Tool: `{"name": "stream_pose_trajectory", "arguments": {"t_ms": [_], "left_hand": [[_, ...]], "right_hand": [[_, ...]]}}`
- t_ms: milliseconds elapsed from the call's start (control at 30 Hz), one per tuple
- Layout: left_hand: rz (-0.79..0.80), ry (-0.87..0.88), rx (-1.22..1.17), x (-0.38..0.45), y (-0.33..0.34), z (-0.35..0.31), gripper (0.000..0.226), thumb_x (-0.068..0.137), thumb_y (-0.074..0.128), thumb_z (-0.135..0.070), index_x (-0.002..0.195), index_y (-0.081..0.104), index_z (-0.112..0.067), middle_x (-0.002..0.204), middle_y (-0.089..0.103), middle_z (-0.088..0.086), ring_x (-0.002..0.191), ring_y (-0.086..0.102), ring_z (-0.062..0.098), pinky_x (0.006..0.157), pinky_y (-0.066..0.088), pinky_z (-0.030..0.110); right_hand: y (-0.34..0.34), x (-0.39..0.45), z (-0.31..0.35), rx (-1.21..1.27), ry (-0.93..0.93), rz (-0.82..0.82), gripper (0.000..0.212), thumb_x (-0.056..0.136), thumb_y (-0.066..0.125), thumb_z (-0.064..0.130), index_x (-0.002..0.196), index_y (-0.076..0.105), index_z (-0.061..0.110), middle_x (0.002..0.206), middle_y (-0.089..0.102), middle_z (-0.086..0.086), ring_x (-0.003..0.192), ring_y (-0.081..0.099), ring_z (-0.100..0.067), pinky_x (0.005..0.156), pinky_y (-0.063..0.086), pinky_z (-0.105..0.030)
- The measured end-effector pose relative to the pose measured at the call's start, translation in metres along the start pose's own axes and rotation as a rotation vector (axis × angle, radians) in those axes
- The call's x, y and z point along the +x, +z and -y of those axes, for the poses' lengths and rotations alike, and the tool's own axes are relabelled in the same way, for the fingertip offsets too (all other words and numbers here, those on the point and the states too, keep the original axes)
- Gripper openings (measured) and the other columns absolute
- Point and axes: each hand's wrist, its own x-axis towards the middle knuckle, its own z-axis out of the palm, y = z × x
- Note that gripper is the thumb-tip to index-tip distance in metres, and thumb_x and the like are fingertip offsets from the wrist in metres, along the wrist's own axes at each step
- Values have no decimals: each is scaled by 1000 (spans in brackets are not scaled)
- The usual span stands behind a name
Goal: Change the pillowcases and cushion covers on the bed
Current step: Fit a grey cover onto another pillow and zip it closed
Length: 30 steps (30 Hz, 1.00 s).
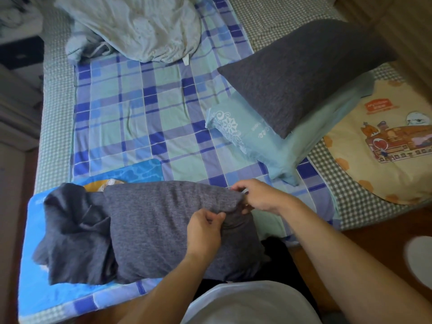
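Your left hand [204, 226] pinches a fold of dark grey fabric at the right end of the grey pillow [168, 228] in front of you, fingers curled around the cloth. Your right hand [259, 197] grips the same end just beyond it, at the upper corner, fingers bent over the edge; something small and pale shows between its fingertips, too small to make out.

That pillow lies crosswise along the near edge of the bed. At its left end the dark grey pillowcase [74, 235] is bunched and slack in loose folds. Under it lies a bright blue mat [46, 291], with a scrap of orange and white showing just behind the pillow.

Further out, the blue and green checked sheet [145, 108] covers the middle of the bed. To your right, a second grey pillow [301, 73] rests tilted on top of a light teal pillow [268, 146] with a white lace pattern. Beside those, at the far right, sits a cream cushion [383, 146] printed with a cartoon building. At the far end of the bed, a pale crumpled quilt [138, 26] is heaped.
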Motion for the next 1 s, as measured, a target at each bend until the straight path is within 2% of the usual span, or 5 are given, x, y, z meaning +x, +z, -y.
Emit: {"name": "stream_pose_trajectory", "arguments": {"t_ms": [167,400,667,833,1000], "left_hand": [[27,108,-67,-7,-9,7,26,99,61,-25,75,57,-16,63,54,-8,56,48,0,55,37,16],[218,219,-175,-16,-37,26,23,99,61,-15,77,58,-13,64,51,-13,65,45,3,63,38,20],[174,330,-754,-32,-91,-73,19,92,63,-35,80,68,-21,82,61,8,78,52,20,75,46,30],[-305,409,-223,-46,-106,-97,20,98,57,-40,85,53,-24,78,60,0,72,58,11,68,45,22],[-107,151,-157,-17,-55,-63,26,95,67,-34,79,55,-17,69,59,-2,71,58,22,63,36,31]], "right_hand": [[4,7,24,-522,21,153,14,85,75,27,95,70,18,95,71,-1,89,67,-22,74,52,-30],[35,-6,31,-571,-10,187,5,87,63,13,89,63,17,90,66,-6,85,61,-22,70,46,-31],[16,-62,109,657,-234,126,15,90,58,-1,93,73,1,88,74,-15,79,72,-22,74,59,-31],[9,-94,158,721,-296,74,19,91,58,6,99,69,-6,90,73,-16,81,71,-22,80,58,-32],[30,-94,121,868,-167,-168,24,92,51,-4,83,73,0,78,73,-17,66,72,-22,63,61,-30]]}}
